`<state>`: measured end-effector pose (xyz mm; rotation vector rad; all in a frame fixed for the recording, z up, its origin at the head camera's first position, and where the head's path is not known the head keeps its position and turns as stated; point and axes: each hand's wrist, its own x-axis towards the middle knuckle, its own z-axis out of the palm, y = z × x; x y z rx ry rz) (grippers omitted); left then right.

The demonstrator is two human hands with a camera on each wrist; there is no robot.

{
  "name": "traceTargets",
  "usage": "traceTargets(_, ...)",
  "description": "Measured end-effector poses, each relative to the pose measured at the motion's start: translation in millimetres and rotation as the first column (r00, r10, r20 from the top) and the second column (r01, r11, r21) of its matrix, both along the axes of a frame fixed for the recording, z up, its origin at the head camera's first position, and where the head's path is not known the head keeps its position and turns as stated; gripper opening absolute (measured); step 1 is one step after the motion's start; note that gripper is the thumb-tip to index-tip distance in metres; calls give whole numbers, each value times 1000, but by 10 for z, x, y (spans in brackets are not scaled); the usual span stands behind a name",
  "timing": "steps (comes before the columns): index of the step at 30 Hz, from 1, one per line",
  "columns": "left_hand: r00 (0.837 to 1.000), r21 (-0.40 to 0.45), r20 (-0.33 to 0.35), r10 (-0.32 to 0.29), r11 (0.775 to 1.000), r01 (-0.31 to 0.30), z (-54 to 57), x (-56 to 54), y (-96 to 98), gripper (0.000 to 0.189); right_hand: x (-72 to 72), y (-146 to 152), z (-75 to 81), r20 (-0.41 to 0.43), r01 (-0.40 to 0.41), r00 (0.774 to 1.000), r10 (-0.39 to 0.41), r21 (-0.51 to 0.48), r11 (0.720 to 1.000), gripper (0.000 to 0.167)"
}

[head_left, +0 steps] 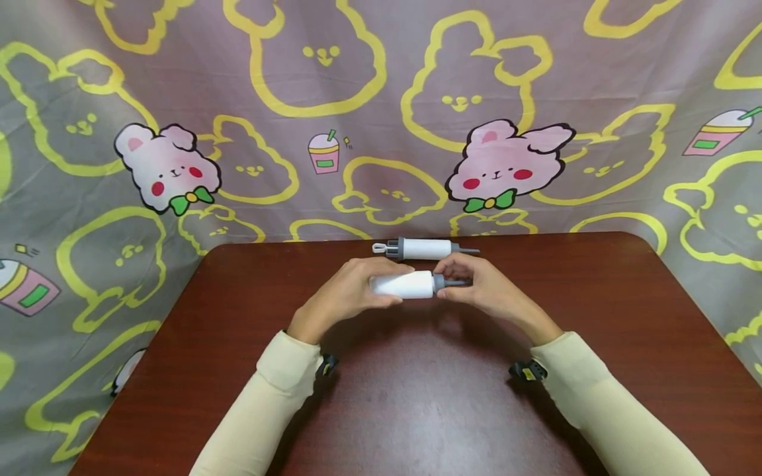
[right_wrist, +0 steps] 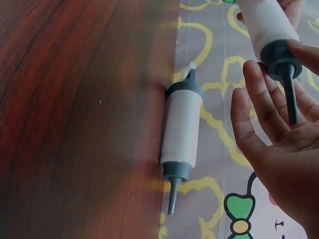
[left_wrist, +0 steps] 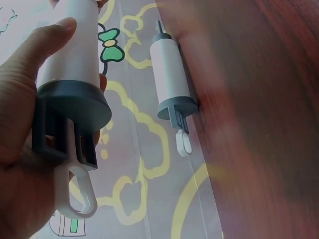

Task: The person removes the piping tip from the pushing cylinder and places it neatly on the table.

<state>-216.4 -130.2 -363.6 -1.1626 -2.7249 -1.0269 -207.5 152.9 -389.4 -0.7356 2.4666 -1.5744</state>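
Observation:
My left hand (head_left: 348, 291) grips the white barrel of a syringe-like tube (head_left: 412, 285), held level above the table. In the left wrist view its dark grey end cap (left_wrist: 75, 102) shows, with a white loop handle (left_wrist: 82, 196) sticking out between grey brackets. At the other end, my right hand (head_left: 488, 287) pinches the grey collar (right_wrist: 281, 59) between thumb and fingertips. A thin grey nozzle (right_wrist: 289, 94) points out over the right palm. Just behind the held tube, a second, matching syringe-like tube (head_left: 426, 249) lies on its side.
The second tube lies along the back edge of the dark red-brown wooden table (head_left: 417, 396). A patterned cloth (head_left: 381, 119) with cartoon bears and rabbits hangs right behind that edge and on both sides.

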Motion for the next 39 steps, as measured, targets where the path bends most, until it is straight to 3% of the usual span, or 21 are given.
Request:
traceTargets(9,1000,-27,-25,-4,1000,3,-16,0,5,48,-6,31,-4,0,26,1000,-26,-19,999,21)
traceTargets(17,999,-22,-46,-7,1000,6,0,5,8,48,-6,36,-5,33,7,999,-6,-16,1000,26)
traceTargets(26,1000,-13,-27,1,1000,-2,19,22,6,49,3,29,-15,57,-20,998,21,-19,1000,29)
traceTargets(39,999,-8,-40,-11,1000,11,-1,0,17,50,-4,29,-13,29,-5,1000,6,-16,1000,28)
